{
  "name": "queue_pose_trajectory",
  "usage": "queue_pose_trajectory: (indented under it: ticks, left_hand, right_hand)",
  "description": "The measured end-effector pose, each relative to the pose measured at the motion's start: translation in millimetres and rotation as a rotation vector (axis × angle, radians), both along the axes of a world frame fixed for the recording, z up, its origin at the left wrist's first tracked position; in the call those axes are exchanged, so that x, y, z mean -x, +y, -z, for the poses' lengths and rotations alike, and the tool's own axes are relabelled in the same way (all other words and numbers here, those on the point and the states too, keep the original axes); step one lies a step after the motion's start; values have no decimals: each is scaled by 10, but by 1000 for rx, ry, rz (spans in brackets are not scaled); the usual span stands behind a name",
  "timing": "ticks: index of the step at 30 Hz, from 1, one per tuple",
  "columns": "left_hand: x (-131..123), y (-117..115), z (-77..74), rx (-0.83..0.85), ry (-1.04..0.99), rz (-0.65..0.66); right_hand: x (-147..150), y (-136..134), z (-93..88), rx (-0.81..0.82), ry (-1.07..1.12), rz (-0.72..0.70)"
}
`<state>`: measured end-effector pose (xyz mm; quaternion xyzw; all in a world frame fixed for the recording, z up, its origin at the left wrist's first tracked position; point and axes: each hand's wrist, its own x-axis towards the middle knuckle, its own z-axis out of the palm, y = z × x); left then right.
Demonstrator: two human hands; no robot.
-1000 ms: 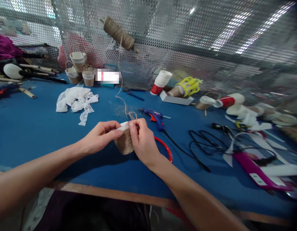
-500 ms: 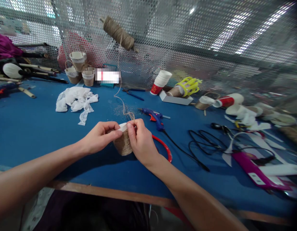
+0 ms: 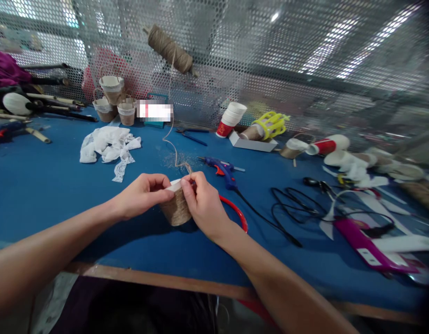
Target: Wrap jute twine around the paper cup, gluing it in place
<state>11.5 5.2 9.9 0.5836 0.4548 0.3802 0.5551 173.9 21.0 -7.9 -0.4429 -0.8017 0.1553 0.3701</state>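
Between my hands, above the blue table, is a paper cup (image 3: 176, 208) wrapped in brown twine, with a white band showing at its rim. My left hand (image 3: 146, 195) is closed on the cup's left side, thumb on the rim. My right hand (image 3: 204, 202) pinches the right side of the rim, where a loop of twine (image 3: 189, 168) comes out by the fingers. That twine runs back up to a spool (image 3: 170, 48) on the mesh wall. Just beyond my right hand lies a blue glue gun (image 3: 223, 170). The fingertips behind the cup are hidden.
White lace (image 3: 106, 144) lies at left, with twine-covered baskets (image 3: 126, 113) behind it. Pliers (image 3: 192, 135) and stacked paper cups (image 3: 231, 119) are at the back. Black cable (image 3: 294, 208) and a magenta power strip (image 3: 370, 246) lie at right. A red ring (image 3: 240, 211) is beside my right forearm.
The cup has turned or tilted slightly, and my left thumb sits a little further left on its rim. Both hands keep their hold. The whole view has shifted slightly.
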Motion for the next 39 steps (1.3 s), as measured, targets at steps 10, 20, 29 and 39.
queue_pose_trajectory:
  ticks: [10, 20, 29, 39]
  left_hand:
    - [42, 65, 148, -185, 61, 12]
    - [134, 88, 89, -232, 292, 90]
    - [133, 136, 99, -233, 251, 56]
    - [128, 141, 97, -134, 111, 21]
  right_hand:
    - [-434, 532, -229, 86, -282, 501]
    - [-744, 917, -85, 494, -516, 580]
    - [-762, 742, -283, 535, 10, 416]
    - [-682, 119, -478, 711, 262, -130]
